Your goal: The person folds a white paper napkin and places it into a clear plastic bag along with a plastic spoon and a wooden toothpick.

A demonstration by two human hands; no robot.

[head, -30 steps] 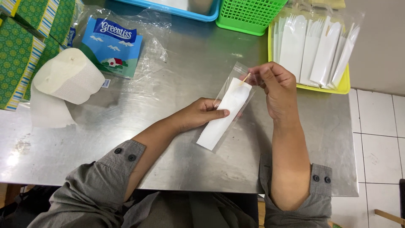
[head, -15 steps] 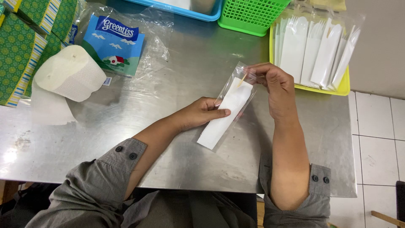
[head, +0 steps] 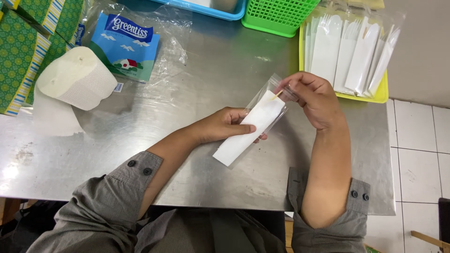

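Toothpick going deeper into the sleeve

My left hand (head: 224,125) pins the clear sleeve (head: 251,125) on the steel table (head: 197,154); my right hand (head: 315,97), at its two o'clock, pinches the toothpick (head: 278,94), now tilted flatter than before.

Clear plastic sleeve (head: 253,124) holding folded white napkin, toothpick (head: 278,93) at its mouth.

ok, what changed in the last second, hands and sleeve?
The right hand moved a little right and down, keeping its pinch on the toothpick at the mouth of the clear sleeve. The sleeve, with its white napkin, tilted further from upright; its lower end slid left. The left hand kept holding the sleeve's middle. Nothing was let go. The tissue roll, yellow tray and green basket stayed put.
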